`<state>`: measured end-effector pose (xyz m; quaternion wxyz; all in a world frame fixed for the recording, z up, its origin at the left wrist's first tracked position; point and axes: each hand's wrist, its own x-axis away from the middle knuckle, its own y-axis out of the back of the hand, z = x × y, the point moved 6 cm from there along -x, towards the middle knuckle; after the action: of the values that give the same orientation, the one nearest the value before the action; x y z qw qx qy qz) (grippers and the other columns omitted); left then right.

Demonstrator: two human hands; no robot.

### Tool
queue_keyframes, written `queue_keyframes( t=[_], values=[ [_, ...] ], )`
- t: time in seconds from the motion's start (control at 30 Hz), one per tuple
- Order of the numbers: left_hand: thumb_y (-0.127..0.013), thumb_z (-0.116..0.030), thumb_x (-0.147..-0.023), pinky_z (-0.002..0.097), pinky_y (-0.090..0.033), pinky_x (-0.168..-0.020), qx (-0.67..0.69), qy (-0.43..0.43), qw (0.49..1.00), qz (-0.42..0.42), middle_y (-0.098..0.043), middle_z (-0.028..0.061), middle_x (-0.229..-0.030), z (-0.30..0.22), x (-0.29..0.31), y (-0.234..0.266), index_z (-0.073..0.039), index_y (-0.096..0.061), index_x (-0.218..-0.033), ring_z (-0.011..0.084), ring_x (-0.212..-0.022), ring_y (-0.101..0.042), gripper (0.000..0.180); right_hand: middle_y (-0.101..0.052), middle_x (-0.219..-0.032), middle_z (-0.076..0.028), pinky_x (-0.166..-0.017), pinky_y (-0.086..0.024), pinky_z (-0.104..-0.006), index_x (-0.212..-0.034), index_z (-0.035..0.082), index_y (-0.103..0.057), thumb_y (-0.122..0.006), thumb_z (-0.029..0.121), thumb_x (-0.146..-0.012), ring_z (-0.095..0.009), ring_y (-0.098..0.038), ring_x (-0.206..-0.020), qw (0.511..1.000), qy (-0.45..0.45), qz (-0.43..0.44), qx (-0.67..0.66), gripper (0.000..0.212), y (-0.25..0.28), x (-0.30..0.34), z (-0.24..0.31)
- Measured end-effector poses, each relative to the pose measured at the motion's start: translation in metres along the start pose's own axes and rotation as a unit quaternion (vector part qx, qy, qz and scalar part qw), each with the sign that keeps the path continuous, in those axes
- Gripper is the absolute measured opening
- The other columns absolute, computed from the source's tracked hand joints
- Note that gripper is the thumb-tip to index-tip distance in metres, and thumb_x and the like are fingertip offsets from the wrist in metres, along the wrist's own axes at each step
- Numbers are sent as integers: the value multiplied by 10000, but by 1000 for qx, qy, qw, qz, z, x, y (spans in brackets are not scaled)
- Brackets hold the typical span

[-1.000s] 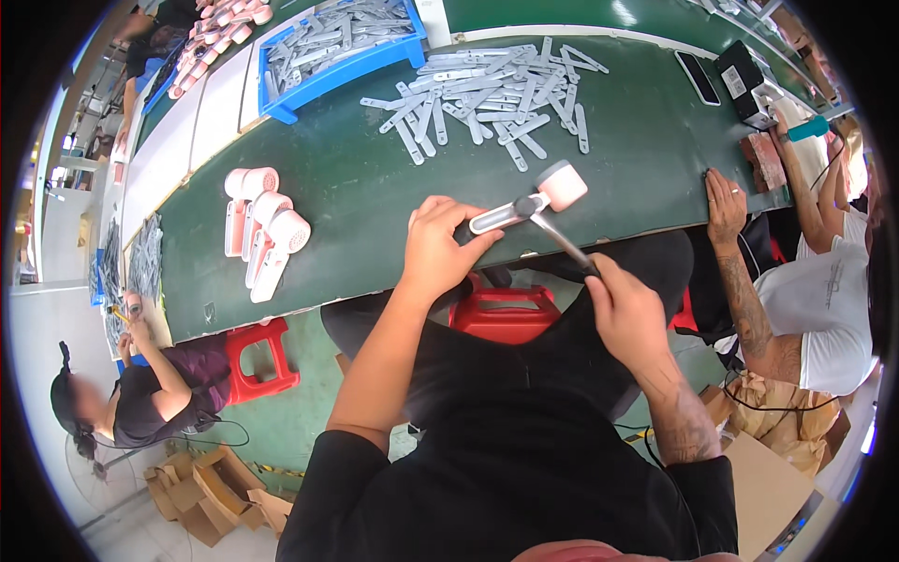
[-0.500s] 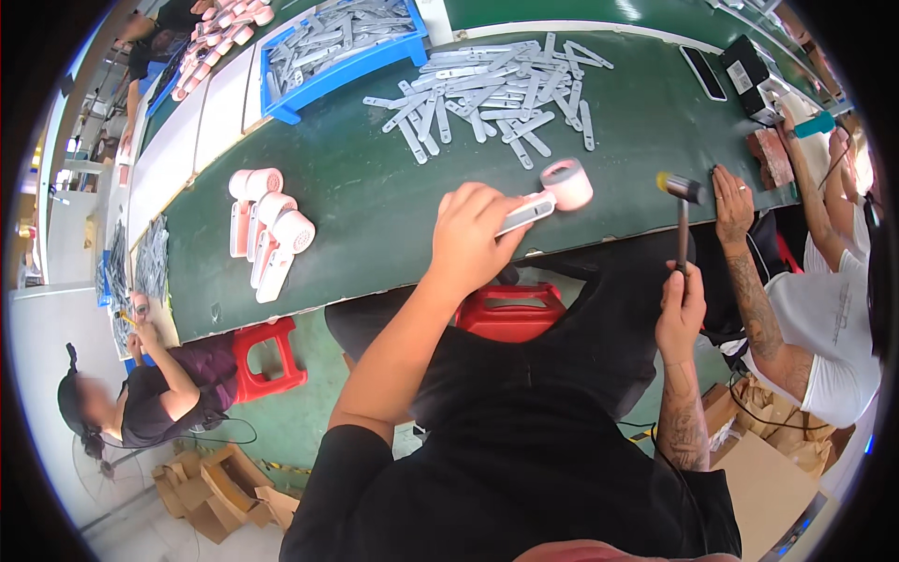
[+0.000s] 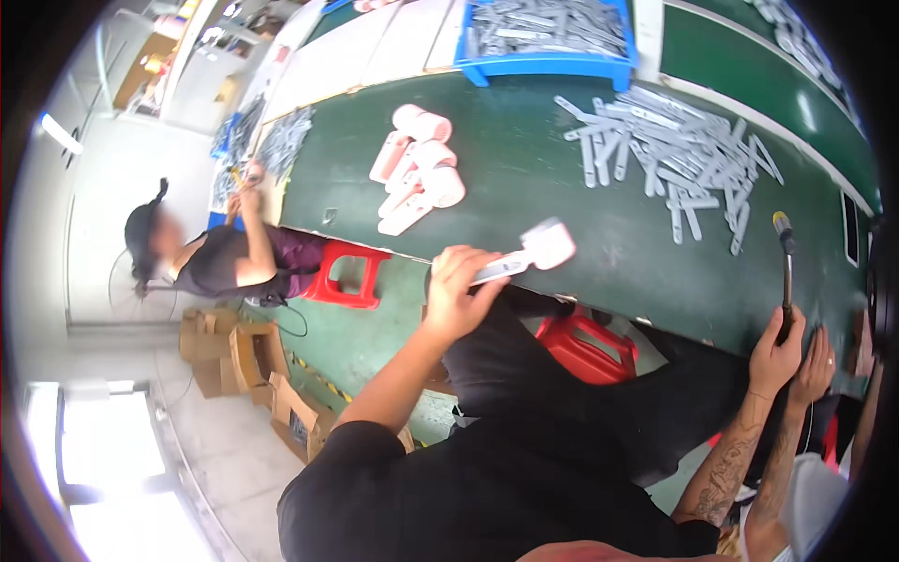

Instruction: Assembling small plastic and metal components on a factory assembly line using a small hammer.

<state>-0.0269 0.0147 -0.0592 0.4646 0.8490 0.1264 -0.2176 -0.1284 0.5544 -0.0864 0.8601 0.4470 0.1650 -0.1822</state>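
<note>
My left hand (image 3: 461,292) is closed round the grey-faced handle of a pink hair dryer-shaped appliance (image 3: 549,245). Its short round head, slightly blurred, points away to the right over the green table's near edge. Over on the right, my right hand (image 3: 777,348) grips the dark shaft of a small hammer (image 3: 787,248), held upright with its yellow-and-black head at the top. Left of centre on the table lies a cluster of similar pink appliances (image 3: 436,178). Beyond my hands, many slim grey handle strips (image 3: 670,140) are heaped loosely.
A blue crate (image 3: 552,66) of grey strips stands at the far side. A phone (image 3: 850,229) lies at the right. Close beside my right hand is a co-worker's hand (image 3: 813,367). Another person (image 3: 220,248) works at the left, near a red stool (image 3: 346,273). Cardboard boxes (image 3: 257,356) sit on the floor.
The view has swung to the right, so the table's contents shift across it. The pink appliance stays in my left hand and the hammer in my right, now farther apart in the picture.
</note>
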Motion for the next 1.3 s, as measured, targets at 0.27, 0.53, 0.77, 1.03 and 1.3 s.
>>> queue_keyframes(
  t=[0.27,0.53,0.77,1.03,1.3],
  values=[
    [-989,-348,-711,675,-332,-1185,-266,65,962,0,-430,271,-1623,87,-9,74,-161,-782,-1072,557,-1483,-378,456,-759,-995,-136,-733,-575,-396,-1223,88,-691,-673,299,-1091,-309,-743,-819,993,60,56,80,249,-44,-25,32],
    [-979,-561,-668,683,-285,-1255,-302,171,931,118,-171,256,-1783,130,-75,63,-156,-474,-1627,550,-1615,-195,1157,-733,-927,-123,-679,-548,-392,-1184,83,-695,-683,316,-1084,-299,-694,-740,996,49,31,66,254,-46,-33,35],
    [-917,-481,-803,524,-467,-1192,-183,85,977,66,-224,197,-1785,169,-97,48,-15,-460,-1593,465,-1534,-425,1025,-707,-876,-114,-649,-537,-394,-1146,93,-701,-696,304,-1068,-291,-679,-698,994,46,26,98,225,-39,-30,41],
    [-790,-408,-991,497,-384,-1182,-97,103,985,94,-675,172,-1416,245,-140,72,-45,-735,-1316,325,-1247,-637,491,-729,-878,-115,-648,-561,-485,-1009,125,-709,-781,352,-951,-381,-723,-788,999,32,-5,37,245,-43,-36,58],
    [-741,-417,-1006,599,-350,-1248,-275,4,954,-120,-487,294,-1616,142,-74,-4,-56,-539,-1555,491,-1505,-449,687,-708,-860,-99,-611,-549,-465,-1022,113,-648,-749,359,-979,-351,-713,-729,997,60,-37,44,269,-26,-16,29]
  ],
)
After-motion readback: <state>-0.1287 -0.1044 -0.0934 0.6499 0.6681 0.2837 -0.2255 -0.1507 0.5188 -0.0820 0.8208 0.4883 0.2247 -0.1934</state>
